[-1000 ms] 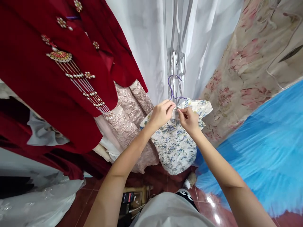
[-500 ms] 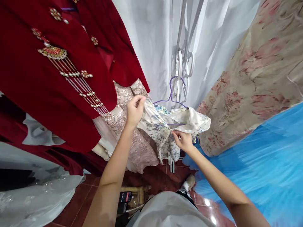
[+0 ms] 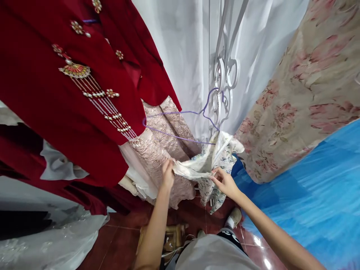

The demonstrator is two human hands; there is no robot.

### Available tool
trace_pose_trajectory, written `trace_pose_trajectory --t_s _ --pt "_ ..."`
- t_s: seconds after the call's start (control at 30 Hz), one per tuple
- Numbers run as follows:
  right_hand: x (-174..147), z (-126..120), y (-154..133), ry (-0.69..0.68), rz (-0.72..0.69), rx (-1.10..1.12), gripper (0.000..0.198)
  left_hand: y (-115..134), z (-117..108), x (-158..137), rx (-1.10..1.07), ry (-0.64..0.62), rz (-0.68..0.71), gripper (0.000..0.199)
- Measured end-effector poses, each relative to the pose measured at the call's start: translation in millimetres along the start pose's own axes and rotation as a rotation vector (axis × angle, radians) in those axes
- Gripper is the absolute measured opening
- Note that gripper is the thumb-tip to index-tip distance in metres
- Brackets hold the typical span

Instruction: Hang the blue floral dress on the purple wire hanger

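Observation:
A white floral garment (image 3: 225, 155) hangs by one shoulder from the right arm of a purple wire hanger (image 3: 180, 134). The hanger's left arm is bare, and its hook sits on a white scrolled metal stand (image 3: 221, 75). My left hand (image 3: 168, 173) pinches the garment's loose shoulder edge, below the bare hanger arm. With fingertips closed, my right hand (image 3: 224, 182) grips the same cloth at its front edge. Between the two hands the edge is stretched in a slack band.
A red velvet garment (image 3: 92, 97) with beaded trim and a pink brocade dress (image 3: 157, 150) hang on the left. To the right are a beige floral dress (image 3: 281, 116) and blue tulle (image 3: 303, 187). A wooden stool (image 3: 174, 236) stands on the red tiled floor (image 3: 120, 236).
The garment's left shoulder has come off the hanger, leaving that arm bare. My left hand has moved down with the cloth; my right hand has shifted slightly down and right.

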State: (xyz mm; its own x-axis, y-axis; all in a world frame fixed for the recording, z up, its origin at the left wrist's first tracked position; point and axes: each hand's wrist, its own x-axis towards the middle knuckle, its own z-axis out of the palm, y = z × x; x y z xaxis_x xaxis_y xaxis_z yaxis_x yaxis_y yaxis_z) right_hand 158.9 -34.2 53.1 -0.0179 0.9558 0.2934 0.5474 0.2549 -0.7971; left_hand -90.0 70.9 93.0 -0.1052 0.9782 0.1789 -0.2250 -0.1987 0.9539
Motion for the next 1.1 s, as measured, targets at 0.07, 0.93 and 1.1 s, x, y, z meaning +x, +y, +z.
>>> trace_pose_trajectory --t_s 0.07,0.93,1.1 --pt "-4.8 2.6 -8.1 -0.049 -0.043 0.052 0.039 -6.6 14.2 -30.7 0.192 -0.23 0.039 0.033" --pt "22.1 -158.4 -37.8 0.364 -0.446 0.422 0.037 30.7 42.6 -86.0 0.595 -0.787 0.199 0.023" --pt "-1.4 -164.7 -44.4 0.31 -0.428 0.447 0.028 38.6 26.4 -105.5 0.603 -0.8 0.183 0.016"
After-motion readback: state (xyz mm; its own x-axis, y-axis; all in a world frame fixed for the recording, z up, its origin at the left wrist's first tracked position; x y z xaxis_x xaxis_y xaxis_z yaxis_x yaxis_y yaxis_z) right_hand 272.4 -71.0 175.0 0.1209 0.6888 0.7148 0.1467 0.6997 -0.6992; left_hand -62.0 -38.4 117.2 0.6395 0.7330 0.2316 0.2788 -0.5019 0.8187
